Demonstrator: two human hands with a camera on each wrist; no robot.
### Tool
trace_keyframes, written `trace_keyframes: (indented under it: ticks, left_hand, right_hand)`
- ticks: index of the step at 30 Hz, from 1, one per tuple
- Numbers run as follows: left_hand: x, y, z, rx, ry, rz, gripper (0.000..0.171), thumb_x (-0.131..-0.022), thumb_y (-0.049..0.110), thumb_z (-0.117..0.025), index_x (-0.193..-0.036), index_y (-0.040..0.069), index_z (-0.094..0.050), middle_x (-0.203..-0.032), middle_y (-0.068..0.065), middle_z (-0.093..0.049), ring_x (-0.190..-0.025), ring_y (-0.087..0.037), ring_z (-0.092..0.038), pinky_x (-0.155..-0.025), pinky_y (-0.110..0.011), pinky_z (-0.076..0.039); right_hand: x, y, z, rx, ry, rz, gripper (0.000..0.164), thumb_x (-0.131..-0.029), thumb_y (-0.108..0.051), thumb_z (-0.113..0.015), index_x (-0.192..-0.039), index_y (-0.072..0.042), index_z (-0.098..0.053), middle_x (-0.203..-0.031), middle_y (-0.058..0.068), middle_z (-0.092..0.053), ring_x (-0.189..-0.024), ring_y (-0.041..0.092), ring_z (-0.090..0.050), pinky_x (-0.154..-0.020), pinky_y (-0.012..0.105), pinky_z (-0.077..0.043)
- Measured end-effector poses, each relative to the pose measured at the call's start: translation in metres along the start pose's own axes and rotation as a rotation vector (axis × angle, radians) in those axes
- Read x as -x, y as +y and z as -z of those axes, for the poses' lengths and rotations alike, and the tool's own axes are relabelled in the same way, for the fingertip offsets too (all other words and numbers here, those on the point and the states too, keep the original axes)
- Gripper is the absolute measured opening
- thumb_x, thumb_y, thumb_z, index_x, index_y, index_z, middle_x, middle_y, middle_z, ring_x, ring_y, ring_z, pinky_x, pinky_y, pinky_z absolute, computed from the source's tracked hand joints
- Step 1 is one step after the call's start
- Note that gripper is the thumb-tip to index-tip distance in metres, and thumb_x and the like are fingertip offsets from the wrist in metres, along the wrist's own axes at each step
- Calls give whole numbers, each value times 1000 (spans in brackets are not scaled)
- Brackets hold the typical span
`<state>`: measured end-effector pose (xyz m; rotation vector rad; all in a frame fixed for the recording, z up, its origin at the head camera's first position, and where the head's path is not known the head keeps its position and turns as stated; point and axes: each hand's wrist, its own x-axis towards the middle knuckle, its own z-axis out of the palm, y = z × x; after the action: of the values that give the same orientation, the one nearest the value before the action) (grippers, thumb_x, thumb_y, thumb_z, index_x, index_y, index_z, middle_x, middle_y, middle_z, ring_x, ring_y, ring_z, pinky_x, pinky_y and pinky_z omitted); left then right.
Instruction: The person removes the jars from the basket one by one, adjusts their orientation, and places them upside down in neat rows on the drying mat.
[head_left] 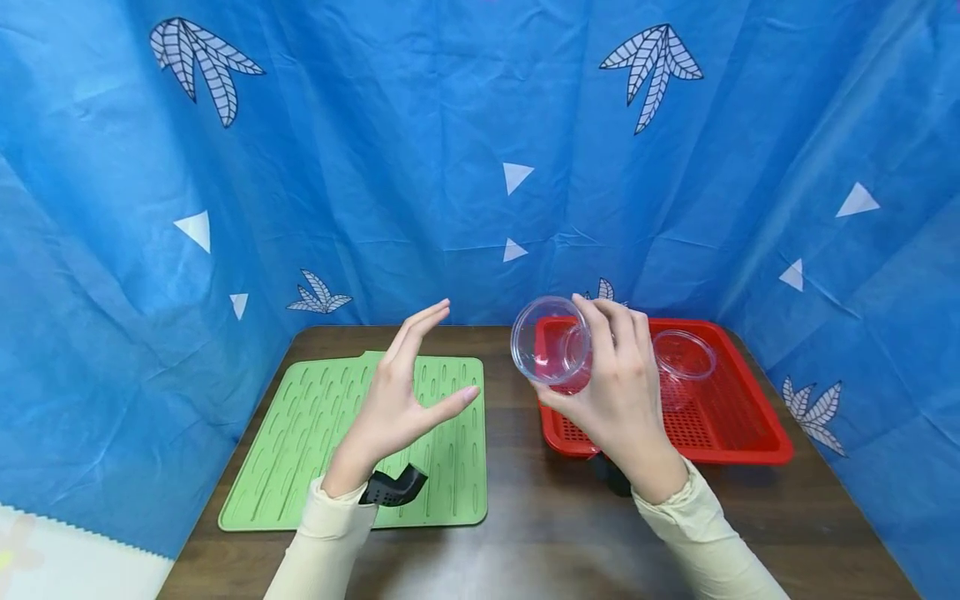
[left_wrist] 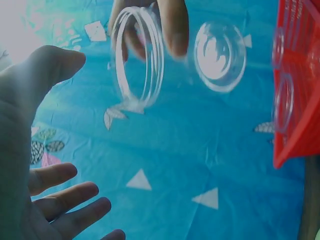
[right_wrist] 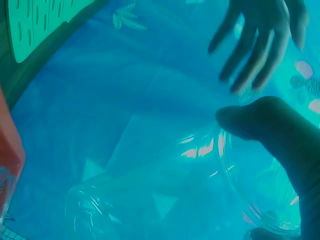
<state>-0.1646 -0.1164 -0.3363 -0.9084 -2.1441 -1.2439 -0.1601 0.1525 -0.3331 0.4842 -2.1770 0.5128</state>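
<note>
My right hand (head_left: 618,383) holds a clear round plastic cup (head_left: 546,343) up in the air between thumb and fingers, its wide mouth facing left. Several ring lines show at the rim of the cup (left_wrist: 155,60) in the left wrist view, and I cannot tell whether it is one cup or a stack. To the left, above a green ribbed mat (head_left: 300,442), my left hand (head_left: 393,408) is raised with fingers extended and thumb apart. Nothing is in it, and a gap separates it from the cup.
A red perforated basket (head_left: 750,417) stands at the right of the brown wooden table (head_left: 525,533), partly behind my right hand. Another clear container (head_left: 684,357) lies inside it. Blue patterned curtain (head_left: 420,167) surrounds the back and sides.
</note>
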Motion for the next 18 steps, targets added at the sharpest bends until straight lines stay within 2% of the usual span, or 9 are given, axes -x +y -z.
trace_keyframes:
  ticks: [3, 7, 13, 18]
  left_hand:
    - [-7, 5, -6, 21, -21, -12, 89, -75, 23, -87, -151, 12, -41, -153, 0, -40, -139, -23, -40, -109, -53, -37]
    - [-11, -2, -11, -7, -63, 0, 97, -75, 35, -87, -155, 21, -34, -156, 5, -36, -141, -18, -37, -109, -51, -37]
    - [-16, -9, -20, -6, -113, 15, 107, -72, 49, -86, -158, 30, -25, -156, 10, -32, -140, -15, -36, -108, -49, -39]
    - [-19, -10, -25, -11, -147, 24, 111, -70, 55, -86, -158, 31, -23, -156, 13, -32, -140, -11, -36, -108, -46, -40]
  right_hand:
    - [-4, -8, -4, 22, 12, 61, 103, -55, -38, -94, -143, -7, -50, -129, 18, -53, -116, 34, -48, -91, 52, -49]
    - [-11, -20, -12, 15, 31, 132, 101, -57, -42, -91, -142, -6, -51, -126, 19, -54, -112, 36, -48, -90, 50, -44]
    - [-13, -31, -20, 8, 36, 191, 102, -58, -49, -92, -142, -7, -53, -125, 19, -54, -111, 36, -48, -89, 50, -43]
    - [-11, -39, -22, 58, 59, 253, 93, -63, -44, -87, -142, -7, -53, -124, 20, -54, -110, 39, -49, -90, 51, -43]
